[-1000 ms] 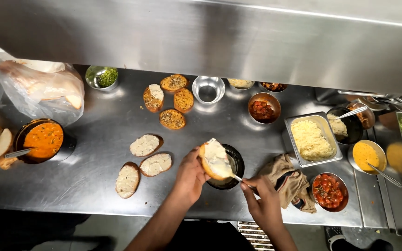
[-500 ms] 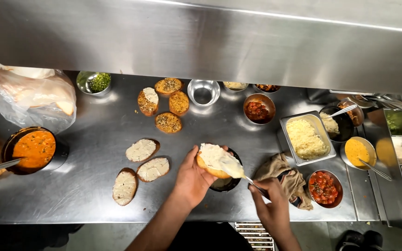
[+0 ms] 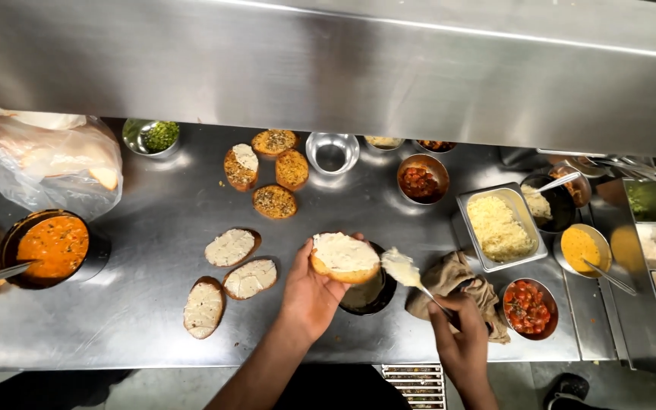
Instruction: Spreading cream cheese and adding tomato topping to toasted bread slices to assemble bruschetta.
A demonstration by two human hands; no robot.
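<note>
Now your left hand cups the bread slice at frame centre, and just right of it your right hand pinches the spoon, probably loaded with white spread.

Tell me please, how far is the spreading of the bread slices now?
Done: three slices lie on the counter with white spread on top. In hand: the left hand holds a covered slice, and the right hand holds a loaded spreader beside it. Left: more bread shows in the plastic bag.
</note>
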